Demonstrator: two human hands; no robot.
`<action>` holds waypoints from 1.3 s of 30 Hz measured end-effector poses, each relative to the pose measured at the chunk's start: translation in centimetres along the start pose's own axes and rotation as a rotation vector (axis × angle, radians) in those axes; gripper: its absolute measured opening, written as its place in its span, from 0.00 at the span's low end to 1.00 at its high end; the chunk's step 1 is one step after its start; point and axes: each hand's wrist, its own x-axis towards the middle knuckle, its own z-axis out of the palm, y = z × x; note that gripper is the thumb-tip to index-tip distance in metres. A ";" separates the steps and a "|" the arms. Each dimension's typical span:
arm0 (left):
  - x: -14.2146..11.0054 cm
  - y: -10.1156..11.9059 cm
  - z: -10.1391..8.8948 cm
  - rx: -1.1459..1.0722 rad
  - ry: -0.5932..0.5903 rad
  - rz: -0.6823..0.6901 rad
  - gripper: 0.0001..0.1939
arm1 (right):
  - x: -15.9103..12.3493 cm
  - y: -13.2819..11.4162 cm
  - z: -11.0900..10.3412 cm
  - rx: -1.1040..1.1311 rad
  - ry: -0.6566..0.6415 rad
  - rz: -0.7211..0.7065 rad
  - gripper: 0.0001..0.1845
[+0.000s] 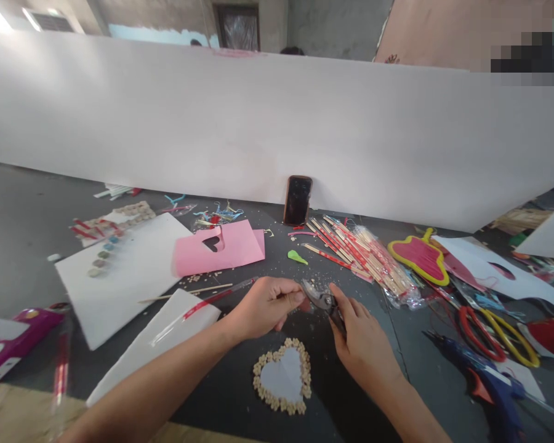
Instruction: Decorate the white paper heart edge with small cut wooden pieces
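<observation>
My right hand [357, 323] is wrapped around the dark handles of a pair of pruning shears [322, 299], whose curved metal blades point up and left. Right at the blades, my left hand [272, 301] is closed in a pinch; whatever sits between its fingertips is too small or hidden to make out. Below both hands lies a white paper heart [284, 375], its edge lined with small pale wooden bits [258, 372]. Similar tiny bits and crumbs are scattered on the dark table around the blades.
Chopsticks in red-and-clear wrappers [346, 246] lie beyond my right hand. A phone [298, 200] leans on the white partition [240, 123]. Pink card [221, 252] and white sheets [120, 277] are at left. Scissors [484, 332] and a blue glue gun [482, 375] lie at right.
</observation>
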 end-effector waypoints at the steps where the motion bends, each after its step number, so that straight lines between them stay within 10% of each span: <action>1: 0.0 0.1 0.0 -0.009 -0.009 -0.001 0.17 | 0.0 0.0 0.0 0.016 0.001 -0.011 0.29; 21: -0.4 0.0 0.6 0.225 0.238 0.111 0.08 | 0.1 -0.2 0.0 -0.034 0.001 0.056 0.24; 39: -0.3 -0.1 0.5 0.163 0.100 0.047 0.14 | -0.1 -0.2 0.2 -0.074 0.010 0.031 0.27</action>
